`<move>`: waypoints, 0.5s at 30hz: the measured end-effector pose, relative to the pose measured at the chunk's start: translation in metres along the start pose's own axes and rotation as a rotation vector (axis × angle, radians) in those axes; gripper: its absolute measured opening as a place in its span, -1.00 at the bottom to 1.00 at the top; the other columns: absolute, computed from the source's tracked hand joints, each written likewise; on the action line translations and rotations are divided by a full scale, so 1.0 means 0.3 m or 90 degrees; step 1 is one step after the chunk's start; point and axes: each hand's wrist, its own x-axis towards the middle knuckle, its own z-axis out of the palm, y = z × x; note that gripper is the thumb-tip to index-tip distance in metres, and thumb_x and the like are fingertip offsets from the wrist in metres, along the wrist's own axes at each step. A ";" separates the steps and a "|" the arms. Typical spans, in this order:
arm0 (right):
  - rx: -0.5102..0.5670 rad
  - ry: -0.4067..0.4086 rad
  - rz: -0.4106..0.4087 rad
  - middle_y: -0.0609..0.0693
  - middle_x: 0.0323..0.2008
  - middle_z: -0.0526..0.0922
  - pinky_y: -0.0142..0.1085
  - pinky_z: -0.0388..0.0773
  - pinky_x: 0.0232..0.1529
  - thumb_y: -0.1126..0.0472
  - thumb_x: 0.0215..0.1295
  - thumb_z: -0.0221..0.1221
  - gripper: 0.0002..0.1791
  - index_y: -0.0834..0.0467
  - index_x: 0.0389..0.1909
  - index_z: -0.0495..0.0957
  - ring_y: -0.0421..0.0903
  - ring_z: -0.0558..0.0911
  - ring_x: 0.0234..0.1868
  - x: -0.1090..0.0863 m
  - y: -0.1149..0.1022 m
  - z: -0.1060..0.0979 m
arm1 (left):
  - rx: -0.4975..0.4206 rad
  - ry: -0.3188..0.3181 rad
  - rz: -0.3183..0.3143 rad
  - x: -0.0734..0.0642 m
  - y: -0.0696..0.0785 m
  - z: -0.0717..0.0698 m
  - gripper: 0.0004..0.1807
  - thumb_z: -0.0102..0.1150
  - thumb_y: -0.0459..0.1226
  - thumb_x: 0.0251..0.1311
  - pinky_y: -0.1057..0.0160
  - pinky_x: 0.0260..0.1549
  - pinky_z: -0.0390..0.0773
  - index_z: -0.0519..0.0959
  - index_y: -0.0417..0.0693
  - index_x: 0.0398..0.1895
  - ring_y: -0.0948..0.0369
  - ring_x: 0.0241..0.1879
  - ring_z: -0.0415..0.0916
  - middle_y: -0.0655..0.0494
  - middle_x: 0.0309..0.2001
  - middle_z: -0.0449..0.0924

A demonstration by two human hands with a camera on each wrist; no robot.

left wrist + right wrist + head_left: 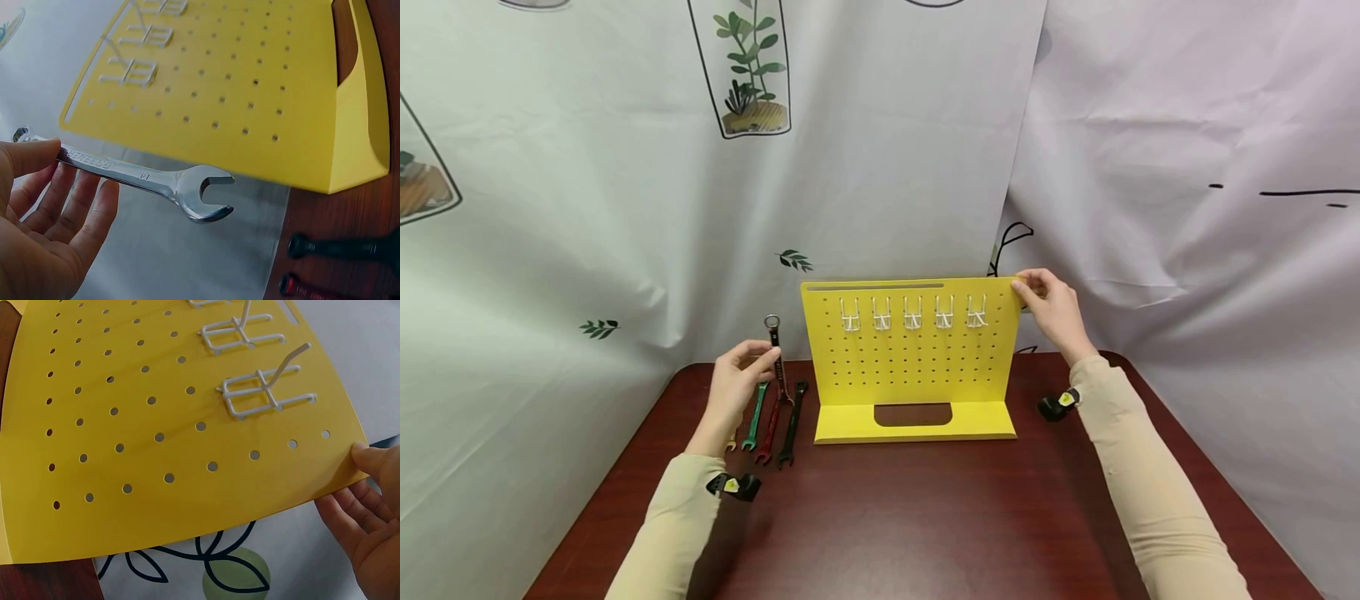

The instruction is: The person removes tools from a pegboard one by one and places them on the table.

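Note:
My left hand (741, 379) pinches a silver combination wrench (134, 176) between thumb and fingers. In the head view the wrench stands upright, ring end up, left of a yellow pegboard (917, 354). In the left wrist view its open-ended jaw points away from the hand, beside the board's edge. My right hand (1054, 310) grips the board's upper right corner, thumb on the front face and fingers behind, as the right wrist view shows (369, 506). White wire hooks (912, 319) sit in a row across the upper part of the board.
Below my left hand lie a green wrench (756, 418), a red wrench (767, 437), a black wrench (792, 425) and a partly hidden yellow wrench (732, 442). They rest on a dark red-brown table (910, 517). A printed white cloth (887, 167) hangs behind the board.

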 end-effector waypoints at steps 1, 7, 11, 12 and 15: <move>0.000 0.000 -0.002 0.19 -0.03 0.62 -0.20 0.46 -0.11 -0.11 0.49 0.10 -0.48 0.22 0.18 0.54 0.04 0.57 -0.02 0.000 0.000 0.000 | 0.002 0.008 0.002 -0.003 0.000 -0.014 -0.58 0.28 -0.13 0.36 0.23 -0.12 0.67 0.58 -0.31 0.06 0.31 -0.19 0.60 0.16 -0.12 0.58; 0.002 0.002 -0.006 0.20 -0.04 0.63 -0.26 0.47 -0.13 -0.09 0.50 0.10 -0.50 0.23 0.18 0.54 0.04 0.58 -0.04 -0.001 -0.002 -0.001 | 0.023 0.050 0.004 -0.012 -0.005 -0.079 -0.59 0.31 -0.09 0.34 0.31 -0.22 0.68 0.61 -0.26 0.02 0.33 -0.29 0.63 0.27 -0.20 0.60; 0.006 0.003 0.000 0.19 -0.04 0.62 -0.24 0.47 -0.12 -0.10 0.49 0.11 -0.50 0.22 0.17 0.54 0.03 0.58 -0.03 -0.002 -0.003 -0.001 | 0.042 0.068 0.005 -0.006 -0.019 -0.106 -0.55 0.31 -0.08 0.34 0.31 -0.23 0.68 0.60 -0.30 0.04 0.34 -0.29 0.61 0.30 -0.23 0.60; 0.006 0.003 0.000 0.19 -0.04 0.62 -0.24 0.47 -0.12 -0.10 0.49 0.11 -0.50 0.23 0.17 0.54 0.04 0.58 -0.03 -0.002 -0.004 -0.001 | 0.044 0.071 0.003 -0.003 -0.024 -0.112 -0.55 0.31 -0.09 0.34 0.34 -0.24 0.67 0.60 -0.30 0.04 0.34 -0.27 0.60 0.31 -0.23 0.60; 0.005 0.002 -0.001 0.20 -0.03 0.62 -0.25 0.47 -0.13 -0.09 0.50 0.11 -0.50 0.23 0.17 0.54 0.05 0.58 -0.02 -0.002 -0.004 0.000 | 0.045 0.086 -0.012 0.005 -0.041 -0.131 -0.57 0.31 -0.10 0.33 0.40 -0.27 0.65 0.60 -0.29 0.03 0.36 -0.24 0.58 0.33 -0.25 0.60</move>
